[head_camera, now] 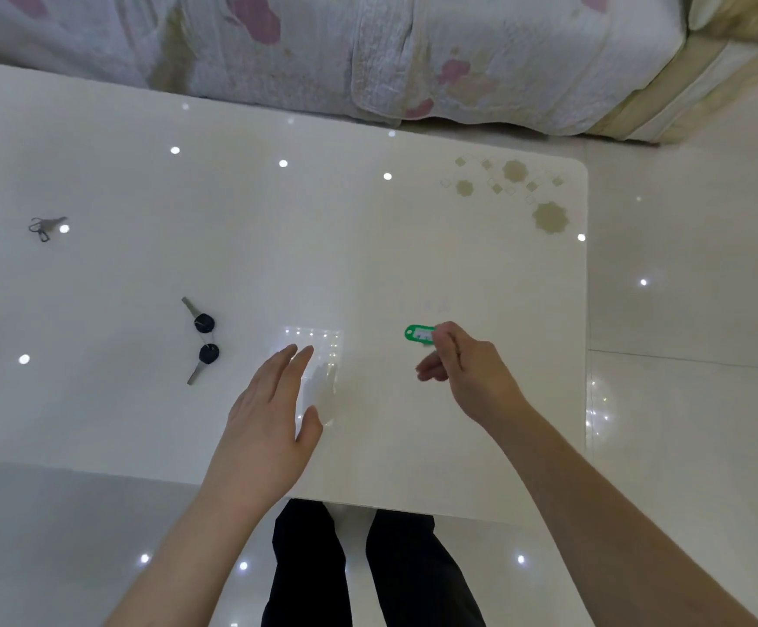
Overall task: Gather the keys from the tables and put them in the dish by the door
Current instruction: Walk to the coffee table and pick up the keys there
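Note:
A glossy white table (277, 228) fills the middle of the view. My right hand (463, 368) pinches a green key tag (419, 333) just above the table's right half; any key on it is hidden by my fingers. My left hand (273, 409) hovers flat and open over the table's near middle, holding nothing. Left of it lie two black-headed keys (203, 339) joined together. A small silver key bunch (45, 227) lies at the far left. No dish is in view.
A sofa with a flowered quilt (368, 52) runs along the table's far edge. Shiny pale floor tiles (684, 310) lie to the right and in front. My dark trouser legs (368, 567) stand against the near table edge.

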Demonstrator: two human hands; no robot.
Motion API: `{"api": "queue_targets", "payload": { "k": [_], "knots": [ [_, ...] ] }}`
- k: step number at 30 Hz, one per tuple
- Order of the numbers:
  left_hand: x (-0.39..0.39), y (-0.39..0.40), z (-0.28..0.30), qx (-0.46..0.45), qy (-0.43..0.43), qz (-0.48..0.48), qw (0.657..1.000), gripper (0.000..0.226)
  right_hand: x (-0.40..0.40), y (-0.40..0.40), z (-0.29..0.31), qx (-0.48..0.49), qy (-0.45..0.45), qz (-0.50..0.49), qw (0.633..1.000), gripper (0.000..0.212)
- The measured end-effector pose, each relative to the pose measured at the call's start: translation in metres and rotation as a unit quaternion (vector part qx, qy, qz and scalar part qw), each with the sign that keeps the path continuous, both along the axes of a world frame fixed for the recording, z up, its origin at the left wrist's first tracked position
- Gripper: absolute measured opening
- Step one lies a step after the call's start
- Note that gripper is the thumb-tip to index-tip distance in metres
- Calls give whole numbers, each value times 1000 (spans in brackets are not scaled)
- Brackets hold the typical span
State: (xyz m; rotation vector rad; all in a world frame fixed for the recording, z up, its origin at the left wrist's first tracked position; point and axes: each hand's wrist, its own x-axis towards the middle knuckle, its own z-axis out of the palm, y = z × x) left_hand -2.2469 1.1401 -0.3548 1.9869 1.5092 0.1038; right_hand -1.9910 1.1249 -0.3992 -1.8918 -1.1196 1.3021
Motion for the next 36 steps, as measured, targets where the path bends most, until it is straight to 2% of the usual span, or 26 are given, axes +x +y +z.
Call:
{"api": "queue_targets", "payload": {
  "k": [2,4,9,14,17,21,26,36],
  "knots": [
    [-6,-5,3,0,0,12,1000,62,-4,1,-1,-24,-66,62,996,44],
    [-12,-9,5,1,-1,27,1000,62,-10,2,1,-8,-56,70,996,55],
    [-22,-20,10,9,-9,56,998,62,-34,7,10,38,6,19,999,32],
    [-34,-27,17,25,-4,84,996,62,-60,16,16,14,58,-51,997,35],
    [-44,-27,20,37,4,98,995,61,-75,20,22,1,21,-12,1000,49],
    [-57,-26,24,56,12,101,993,60,-95,22,26,-5,27,42,999,50],
    [-71,-22,20,64,21,107,992,59,-116,26,24,-38,36,57,997,50],
    [-109,5,-14,63,27,95,993,60,-160,44,2,-48,-83,100,990,50]
  ]
}}
